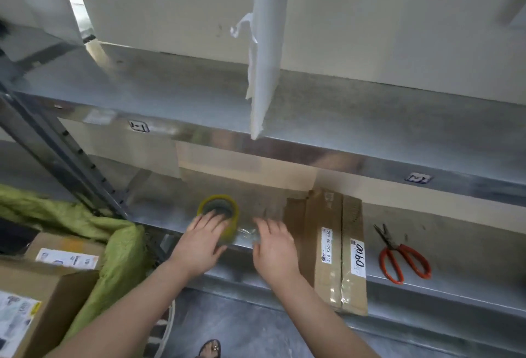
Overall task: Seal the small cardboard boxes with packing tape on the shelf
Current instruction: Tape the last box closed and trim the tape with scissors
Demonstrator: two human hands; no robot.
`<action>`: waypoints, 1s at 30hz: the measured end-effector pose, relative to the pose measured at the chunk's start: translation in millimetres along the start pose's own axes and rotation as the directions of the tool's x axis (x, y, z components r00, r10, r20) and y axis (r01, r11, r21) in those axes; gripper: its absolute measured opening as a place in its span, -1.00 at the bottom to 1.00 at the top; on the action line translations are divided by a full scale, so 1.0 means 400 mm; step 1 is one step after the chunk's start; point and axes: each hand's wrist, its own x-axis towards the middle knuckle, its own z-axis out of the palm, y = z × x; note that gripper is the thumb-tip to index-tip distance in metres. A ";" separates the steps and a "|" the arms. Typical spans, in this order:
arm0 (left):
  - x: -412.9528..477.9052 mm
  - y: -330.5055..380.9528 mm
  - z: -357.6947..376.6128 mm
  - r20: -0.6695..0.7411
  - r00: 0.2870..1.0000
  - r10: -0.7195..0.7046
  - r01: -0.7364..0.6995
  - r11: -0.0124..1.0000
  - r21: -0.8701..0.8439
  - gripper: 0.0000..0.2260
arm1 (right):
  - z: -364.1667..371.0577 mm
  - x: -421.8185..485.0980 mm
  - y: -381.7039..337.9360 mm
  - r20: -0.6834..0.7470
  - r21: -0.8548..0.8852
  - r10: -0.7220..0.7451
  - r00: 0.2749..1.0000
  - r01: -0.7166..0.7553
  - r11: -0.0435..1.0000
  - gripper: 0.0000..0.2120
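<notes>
The left hand (203, 244) lay straight-fingered on the packing tape roll (219, 211). The right hand (273, 246) touched its loose end, its grip too blurred to tell, left of the cardboard box (327, 215) on the steel shelf (461, 232), with red scissors (404, 256) right of the box.

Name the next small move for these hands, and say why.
Probably pull the clear strip rightward onto the cardboard box: the left hand rests on the tape roll, the right hand is at the loose strip, and the box lies just beyond it.
</notes>
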 end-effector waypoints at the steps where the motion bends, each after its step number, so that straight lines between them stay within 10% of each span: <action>1: 0.015 -0.028 0.007 0.015 1.000 0.007 -0.007 1.000 -0.009 -0.42 | 0.020 0.030 -0.003 0.036 -0.024 0.061 0.997 -0.060 0.998 -0.48; 14: 0.113 -0.189 0.078 0.012 0.962 0.271 -0.271 0.962 -0.020 -0.62 | 0.129 0.143 0.008 0.181 -0.056 0.322 0.929 -0.318 0.947 -0.78; 22: 0.098 -0.175 -0.001 -0.019 0.977 0.214 -0.196 0.851 -0.487 -0.59 | 0.021 0.115 -0.033 -0.026 0.249 0.393 0.919 -0.375 0.893 -0.82; 30: -0.050 -0.039 -0.150 -0.079 0.952 0.295 -0.290 0.794 -0.534 -0.60 | -0.162 -0.066 0.027 0.017 0.473 0.464 0.886 -0.416 0.777 -0.88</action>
